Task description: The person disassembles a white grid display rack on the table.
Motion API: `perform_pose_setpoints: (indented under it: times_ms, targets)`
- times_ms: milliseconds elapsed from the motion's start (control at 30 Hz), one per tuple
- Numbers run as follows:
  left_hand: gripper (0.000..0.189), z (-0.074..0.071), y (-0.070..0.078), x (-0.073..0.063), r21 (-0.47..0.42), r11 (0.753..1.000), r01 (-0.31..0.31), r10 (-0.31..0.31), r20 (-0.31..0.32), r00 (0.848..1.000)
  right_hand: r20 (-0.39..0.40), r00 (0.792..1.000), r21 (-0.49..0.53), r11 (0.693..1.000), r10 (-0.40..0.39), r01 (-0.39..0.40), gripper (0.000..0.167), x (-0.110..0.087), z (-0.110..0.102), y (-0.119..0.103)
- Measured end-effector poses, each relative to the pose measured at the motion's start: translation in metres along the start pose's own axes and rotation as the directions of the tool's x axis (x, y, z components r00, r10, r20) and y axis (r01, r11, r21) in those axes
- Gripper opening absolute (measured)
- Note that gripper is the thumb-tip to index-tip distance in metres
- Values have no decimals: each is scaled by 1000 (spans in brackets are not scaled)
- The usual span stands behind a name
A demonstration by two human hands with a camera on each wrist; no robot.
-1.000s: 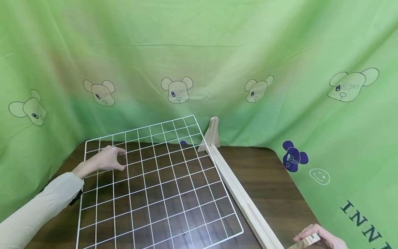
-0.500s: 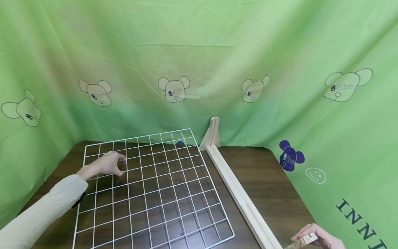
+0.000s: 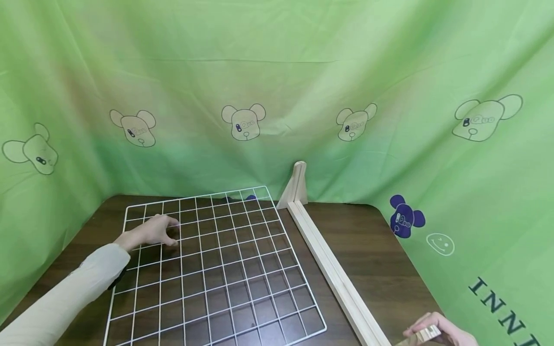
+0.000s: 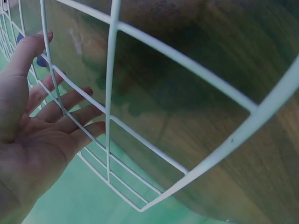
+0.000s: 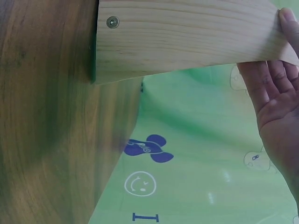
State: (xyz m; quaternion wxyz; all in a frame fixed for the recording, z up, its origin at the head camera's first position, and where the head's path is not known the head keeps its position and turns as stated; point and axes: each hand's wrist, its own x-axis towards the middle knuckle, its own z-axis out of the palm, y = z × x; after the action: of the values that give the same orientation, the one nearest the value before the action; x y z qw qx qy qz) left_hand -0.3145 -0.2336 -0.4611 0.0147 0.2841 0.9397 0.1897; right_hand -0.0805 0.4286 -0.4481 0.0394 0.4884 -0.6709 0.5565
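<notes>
A white wire grid panel [image 3: 235, 263] lies over the left half of the brown table, its shadow set off from its wires. Over its left part my left hand [image 3: 151, 230] shows thumb and fingers apart. In the left wrist view, some wires cross in front of the loosely bent fingers [image 4: 77, 100]; where they touch is hard to tell. My right hand [image 3: 439, 329] pinches the near wooden end piece [image 5: 187, 39] of a long wooden stand between thumb and fingers. The stand's rail [image 3: 331, 266] runs away to a far upright end piece [image 3: 295, 187].
Green printed cloth [image 3: 277, 62] hangs behind and at both sides of the table. Dark brown tabletop [image 3: 368, 250] shows to the right of the rail. A metal screw head [image 5: 112, 22] sits in the near end piece.
The grid panel's far edge has come down and its near right corner has shifted left. My left hand has lowered slightly. My right hand keeps its hold on the end piece.
</notes>
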Motion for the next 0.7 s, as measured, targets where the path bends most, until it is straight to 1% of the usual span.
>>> perform_pose_setpoints:
  times_ms: [33, 133, 167, 267, 367, 433, 567, 700]
  targets:
    - [56, 2, -2, 0, -10, 1000, 3, -3, -1, 1000, -3, 1000, 0, 1000, 2, -2, 61, 0, 0, 0]
    - [55, 6, -5, -2, -24, 1000, -16, 16, -12, 1000, -8, 1000, 0, 1000, -8, 8, 61, 0, 1, 0]
    - [55, 8, -6, -3, -9, 999, -34, 33, -25, 999, -11, 1000, 2, 1000, -7, 7, 61, 0, 1, 0]
    - [54, 10, -6, -4, 6, 999, -50, 50, -40, 998, -12, 1000, 12, 1000, -15, 15, 60, -1, 1, 2]
    - [53, 12, -3, -2, 17, 1000, -23, 23, -40, 999, -19, 1000, 15, 1000, -24, 24, 57, -1, 1, 2]
    - [54, 14, -1, 0, 13, 1000, 21, -21, -30, 999, -20, 999, 22, 999, -33, 34, 57, 0, 1, 2]
    - [56, 16, 3, 2, 42, 996, 79, -78, -32, 996, -19, 1000, 39, 999, -25, 26, 59, 2, 2, -1]
    - [55, 19, 2, 0, 53, 995, 87, -85, -41, 996, -27, 999, 56, 998, -22, 24, 57, 2, 3, 0]
